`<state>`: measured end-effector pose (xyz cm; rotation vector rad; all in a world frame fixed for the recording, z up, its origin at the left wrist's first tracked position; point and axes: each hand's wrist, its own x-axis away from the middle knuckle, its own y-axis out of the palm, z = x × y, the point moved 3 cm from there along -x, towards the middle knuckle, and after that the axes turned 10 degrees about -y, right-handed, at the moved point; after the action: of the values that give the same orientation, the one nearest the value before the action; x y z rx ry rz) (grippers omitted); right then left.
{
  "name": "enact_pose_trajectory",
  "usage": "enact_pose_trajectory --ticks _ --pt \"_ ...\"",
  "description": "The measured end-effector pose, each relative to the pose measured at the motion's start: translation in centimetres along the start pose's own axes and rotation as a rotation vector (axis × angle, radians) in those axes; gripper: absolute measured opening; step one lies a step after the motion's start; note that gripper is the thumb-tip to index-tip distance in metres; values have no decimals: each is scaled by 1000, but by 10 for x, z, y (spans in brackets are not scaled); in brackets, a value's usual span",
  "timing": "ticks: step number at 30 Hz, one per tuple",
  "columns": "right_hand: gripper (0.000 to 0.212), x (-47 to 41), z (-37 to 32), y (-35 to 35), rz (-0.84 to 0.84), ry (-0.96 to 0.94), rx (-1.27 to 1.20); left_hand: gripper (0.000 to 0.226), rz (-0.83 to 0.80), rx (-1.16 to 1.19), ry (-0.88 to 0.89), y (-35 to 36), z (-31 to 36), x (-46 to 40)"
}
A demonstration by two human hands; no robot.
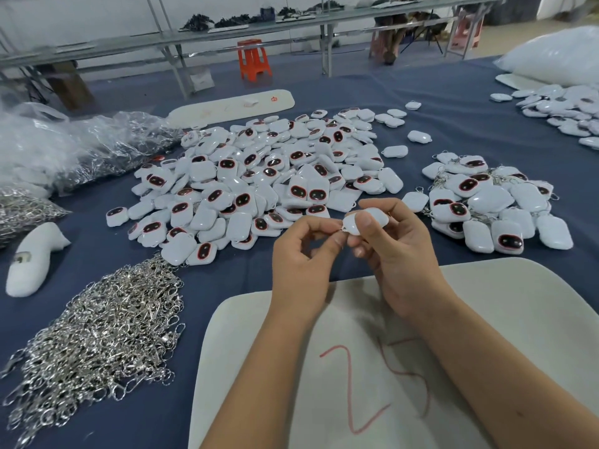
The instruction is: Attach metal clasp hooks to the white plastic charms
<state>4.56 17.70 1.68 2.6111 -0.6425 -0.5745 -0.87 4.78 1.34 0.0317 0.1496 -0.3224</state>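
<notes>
- The right hand (393, 251) holds a white plastic charm (366, 219) above the near edge of the table (421, 102), thumb on top and fingers curled beneath; its grip is clasped round the charm
- The left hand (303, 254) meets it from the left, thumb and forefinger pinching a small metal clasp hook (341, 229) at the charm's left end; the hook is mostly hidden by the fingertips
- Whether the hook is already through the charm's loop cannot be told
- A big heap of loose charms (259, 183), many showing a dark oval face ringed in red, lies on the blue cloth just beyond the hands
- A smaller pile of charms (486, 202) lies to the right, with metal hooks showing among them
- A heap of silver clasp hooks (97, 335) lies to the left of the left forearm
- Clear plastic bags (81, 147) holding more metal hooks sit at the far left
- A white board (356, 367) with red scrawl lies under both forearms
- A white moulded piece (32, 257) lies near the left edge
</notes>
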Motion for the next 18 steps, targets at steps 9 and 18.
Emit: enact_pose_trajectory --ticks 9,18 --pt "43 -1 3 0 -22 60 -157 21 95 88 -47 -2 -2 -1" --pt "37 -1 4 -5 -70 -36 98 14 203 -321 157 -11 8 3"
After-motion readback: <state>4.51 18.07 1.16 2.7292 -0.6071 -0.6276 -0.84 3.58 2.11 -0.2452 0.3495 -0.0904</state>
